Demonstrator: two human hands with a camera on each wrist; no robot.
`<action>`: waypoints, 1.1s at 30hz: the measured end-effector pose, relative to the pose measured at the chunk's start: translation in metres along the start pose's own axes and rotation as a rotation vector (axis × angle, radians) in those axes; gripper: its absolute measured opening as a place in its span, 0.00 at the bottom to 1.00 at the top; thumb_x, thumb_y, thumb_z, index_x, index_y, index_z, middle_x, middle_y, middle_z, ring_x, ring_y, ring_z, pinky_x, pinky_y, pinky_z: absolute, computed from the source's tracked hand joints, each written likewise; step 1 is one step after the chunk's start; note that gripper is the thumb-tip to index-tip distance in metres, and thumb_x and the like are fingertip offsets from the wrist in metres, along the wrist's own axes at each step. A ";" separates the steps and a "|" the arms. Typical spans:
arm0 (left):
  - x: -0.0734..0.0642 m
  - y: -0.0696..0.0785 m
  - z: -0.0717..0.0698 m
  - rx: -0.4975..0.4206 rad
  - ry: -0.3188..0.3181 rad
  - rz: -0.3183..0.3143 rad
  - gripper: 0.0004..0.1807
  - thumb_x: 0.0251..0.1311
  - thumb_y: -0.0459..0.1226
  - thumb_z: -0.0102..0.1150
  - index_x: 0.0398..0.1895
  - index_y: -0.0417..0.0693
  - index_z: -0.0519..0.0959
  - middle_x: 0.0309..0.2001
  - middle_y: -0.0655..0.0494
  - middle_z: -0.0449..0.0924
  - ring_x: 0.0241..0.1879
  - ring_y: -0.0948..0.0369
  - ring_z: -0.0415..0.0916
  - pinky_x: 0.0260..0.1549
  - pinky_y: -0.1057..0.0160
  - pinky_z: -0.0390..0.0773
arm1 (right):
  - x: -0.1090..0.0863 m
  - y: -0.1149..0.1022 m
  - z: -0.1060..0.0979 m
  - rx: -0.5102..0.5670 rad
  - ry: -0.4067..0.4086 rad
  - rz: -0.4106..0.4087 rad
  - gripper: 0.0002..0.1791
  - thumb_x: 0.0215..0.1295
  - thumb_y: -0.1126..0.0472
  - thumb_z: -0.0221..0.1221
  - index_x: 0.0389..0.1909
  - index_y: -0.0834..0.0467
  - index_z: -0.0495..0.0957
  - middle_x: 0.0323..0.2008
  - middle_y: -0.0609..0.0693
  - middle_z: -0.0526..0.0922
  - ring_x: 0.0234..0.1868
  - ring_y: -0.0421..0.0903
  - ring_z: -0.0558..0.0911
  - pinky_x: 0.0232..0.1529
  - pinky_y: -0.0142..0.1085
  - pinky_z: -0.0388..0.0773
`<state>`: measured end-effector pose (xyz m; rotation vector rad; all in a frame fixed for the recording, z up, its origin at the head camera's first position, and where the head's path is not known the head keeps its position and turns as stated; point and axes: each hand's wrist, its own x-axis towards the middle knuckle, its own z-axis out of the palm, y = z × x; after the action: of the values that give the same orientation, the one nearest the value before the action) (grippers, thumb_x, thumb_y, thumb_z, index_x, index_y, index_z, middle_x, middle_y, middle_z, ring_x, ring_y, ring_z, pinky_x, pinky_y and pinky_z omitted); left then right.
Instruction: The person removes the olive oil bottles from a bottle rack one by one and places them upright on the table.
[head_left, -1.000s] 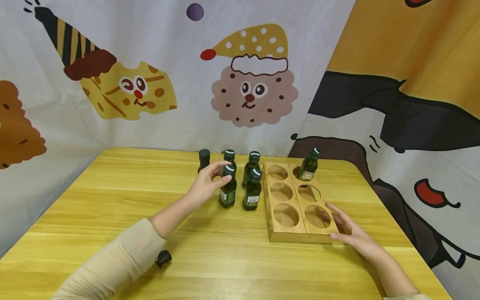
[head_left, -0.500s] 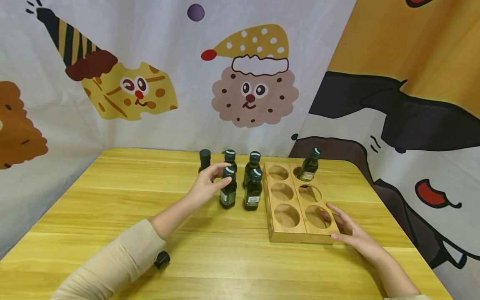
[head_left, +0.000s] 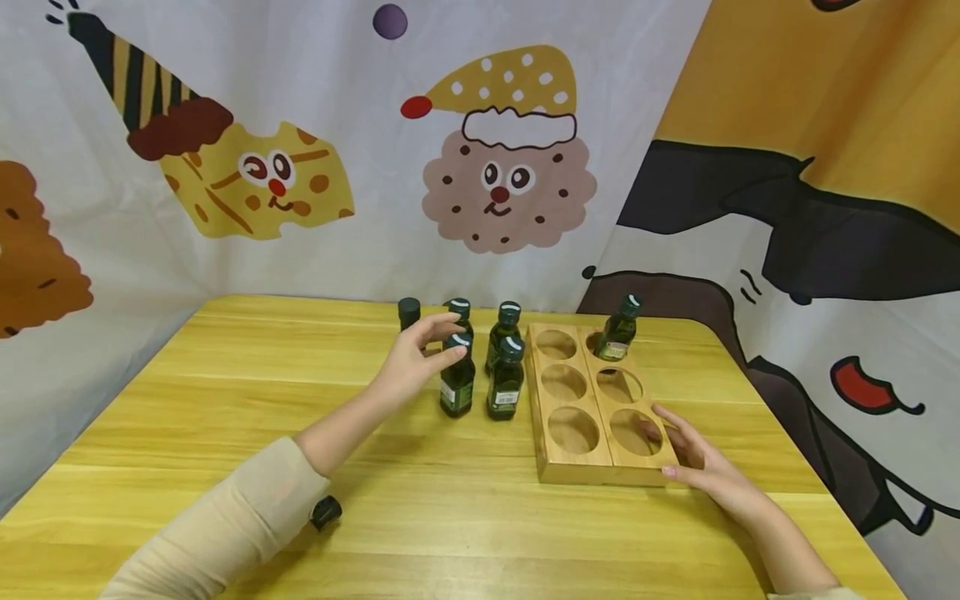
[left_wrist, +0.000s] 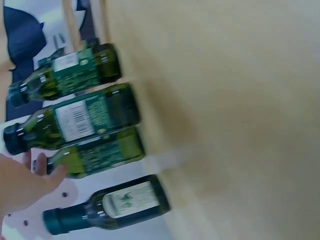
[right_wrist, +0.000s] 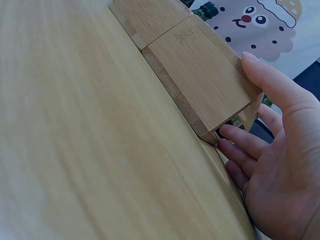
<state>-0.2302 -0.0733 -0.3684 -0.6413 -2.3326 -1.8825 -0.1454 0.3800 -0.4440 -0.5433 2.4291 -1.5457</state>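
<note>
Several small dark green glass bottles with green caps stand on the table. My left hand [head_left: 408, 362] is at the cap of the front left bottle [head_left: 457, 383], thumb beside it and forefinger arched above it, with a gap between. In the left wrist view, the fingers [left_wrist: 52, 175] overlap the neck of the bottle behind. A wooden rack [head_left: 606, 454] with two rows of round holes stands to the right, one tilted bottle [head_left: 619, 332] in its far right hole. My right hand [head_left: 701, 467] holds the rack's near right corner, thumb [right_wrist: 252, 62] at the edge and other fingers at its open side.
Other bottles stand close around the left hand: a front right one [head_left: 506, 382], one behind it [head_left: 504, 333] and a darker one [left_wrist: 132, 200]. A small black object [head_left: 326, 512] lies by the left sleeve [head_left: 247, 508]. A printed curtain [head_left: 300, 67] hangs behind the table.
My left forefinger has lifted a little off the front left bottle's cap, widening the gap. That bottle has shifted very slightly. The right hand and the rack stay put.
</note>
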 end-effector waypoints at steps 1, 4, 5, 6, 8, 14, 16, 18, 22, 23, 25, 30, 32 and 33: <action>0.001 0.005 -0.001 0.006 0.008 0.021 0.27 0.62 0.39 0.63 0.65 0.47 0.70 0.54 0.51 0.76 0.56 0.55 0.70 0.55 0.47 0.69 | 0.000 0.000 0.000 0.007 -0.002 -0.003 0.42 0.68 0.70 0.52 0.77 0.49 0.42 0.70 0.70 0.47 0.64 0.30 0.60 0.57 0.37 0.65; 0.005 0.021 -0.004 0.015 0.033 0.110 0.27 0.62 0.39 0.63 0.64 0.47 0.70 0.55 0.50 0.76 0.57 0.56 0.70 0.59 0.48 0.65 | 0.001 0.001 0.000 0.035 -0.005 -0.013 0.42 0.67 0.70 0.52 0.76 0.50 0.42 0.70 0.72 0.47 0.63 0.31 0.62 0.53 0.26 0.65; 0.006 0.026 -0.004 0.020 0.044 0.133 0.27 0.62 0.39 0.63 0.64 0.48 0.70 0.55 0.50 0.76 0.57 0.57 0.70 0.60 0.49 0.64 | 0.001 0.001 0.000 0.041 -0.006 -0.016 0.42 0.67 0.70 0.52 0.76 0.50 0.42 0.69 0.72 0.47 0.63 0.31 0.62 0.52 0.25 0.65; 0.007 0.032 -0.003 0.023 0.054 0.156 0.26 0.62 0.39 0.63 0.64 0.49 0.71 0.55 0.51 0.77 0.57 0.57 0.70 0.61 0.51 0.63 | 0.001 0.001 0.000 0.042 -0.006 -0.017 0.42 0.67 0.71 0.52 0.76 0.50 0.43 0.69 0.73 0.47 0.63 0.31 0.62 0.52 0.24 0.65; 0.010 0.043 -0.001 0.022 0.072 0.189 0.26 0.61 0.39 0.64 0.63 0.50 0.71 0.55 0.52 0.77 0.57 0.59 0.70 0.61 0.54 0.63 | 0.001 0.001 0.000 0.029 -0.005 -0.016 0.42 0.67 0.70 0.52 0.76 0.50 0.42 0.69 0.72 0.47 0.63 0.31 0.62 0.53 0.27 0.65; 0.012 0.074 0.015 -0.032 0.088 0.251 0.26 0.61 0.37 0.64 0.63 0.51 0.71 0.56 0.56 0.77 0.58 0.62 0.70 0.62 0.57 0.62 | 0.002 0.000 0.000 -0.030 0.000 -0.010 0.43 0.67 0.70 0.53 0.77 0.49 0.42 0.70 0.70 0.49 0.64 0.32 0.60 0.58 0.56 0.60; 0.013 0.081 0.023 -0.064 0.077 0.274 0.27 0.61 0.36 0.64 0.64 0.51 0.71 0.56 0.55 0.77 0.58 0.62 0.70 0.62 0.57 0.61 | 0.002 0.001 0.000 -0.019 0.000 -0.010 0.43 0.67 0.70 0.53 0.77 0.49 0.42 0.70 0.70 0.49 0.64 0.32 0.61 0.59 0.50 0.61; 0.015 0.088 0.033 -0.088 0.070 0.286 0.27 0.61 0.36 0.64 0.64 0.51 0.70 0.57 0.56 0.76 0.58 0.63 0.70 0.62 0.59 0.61 | 0.002 0.001 0.000 -0.007 0.001 -0.010 0.43 0.67 0.70 0.53 0.76 0.49 0.42 0.70 0.71 0.49 0.64 0.32 0.61 0.57 0.37 0.64; 0.020 0.098 0.055 -0.130 0.052 0.289 0.28 0.61 0.38 0.64 0.64 0.51 0.70 0.57 0.56 0.76 0.58 0.65 0.69 0.61 0.63 0.62 | 0.002 0.002 0.000 0.024 0.001 -0.014 0.42 0.67 0.70 0.53 0.76 0.49 0.43 0.70 0.71 0.48 0.64 0.31 0.61 0.52 0.23 0.63; 0.021 0.099 0.061 -0.133 0.048 0.286 0.28 0.60 0.38 0.65 0.65 0.52 0.70 0.57 0.57 0.76 0.57 0.66 0.69 0.61 0.64 0.62 | 0.002 0.002 0.000 0.025 0.001 -0.013 0.42 0.67 0.70 0.53 0.76 0.49 0.43 0.69 0.71 0.48 0.64 0.32 0.61 0.52 0.23 0.62; 0.024 0.101 0.072 -0.147 0.039 0.274 0.29 0.60 0.39 0.65 0.65 0.53 0.70 0.58 0.57 0.75 0.58 0.66 0.69 0.61 0.64 0.62 | 0.002 0.002 0.000 0.017 0.002 -0.009 0.42 0.67 0.70 0.53 0.76 0.49 0.43 0.69 0.71 0.50 0.64 0.33 0.62 0.56 0.28 0.63; 0.034 0.098 0.099 -0.165 0.017 0.214 0.31 0.59 0.41 0.66 0.67 0.57 0.69 0.60 0.62 0.74 0.61 0.66 0.66 0.61 0.62 0.63 | 0.002 0.000 0.001 -0.002 0.012 0.002 0.43 0.67 0.70 0.53 0.76 0.49 0.43 0.68 0.71 0.52 0.63 0.32 0.61 0.59 0.66 0.50; 0.039 0.094 0.111 -0.164 0.012 0.209 0.31 0.59 0.41 0.66 0.67 0.57 0.69 0.60 0.62 0.74 0.61 0.66 0.66 0.61 0.60 0.64 | 0.002 0.000 0.001 0.006 0.015 0.004 0.43 0.67 0.70 0.53 0.76 0.49 0.43 0.69 0.71 0.51 0.63 0.31 0.60 0.55 0.72 0.44; 0.042 0.092 0.117 -0.165 0.008 0.207 0.31 0.60 0.41 0.66 0.67 0.56 0.68 0.60 0.61 0.73 0.60 0.66 0.66 0.61 0.60 0.64 | 0.001 -0.001 0.001 0.006 0.016 0.005 0.43 0.67 0.70 0.53 0.76 0.49 0.43 0.69 0.71 0.51 0.63 0.31 0.60 0.56 0.71 0.44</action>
<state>-0.2116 0.0634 -0.2993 -0.8527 -2.0307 -1.9887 -0.1462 0.3783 -0.4439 -0.5250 2.4350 -1.5604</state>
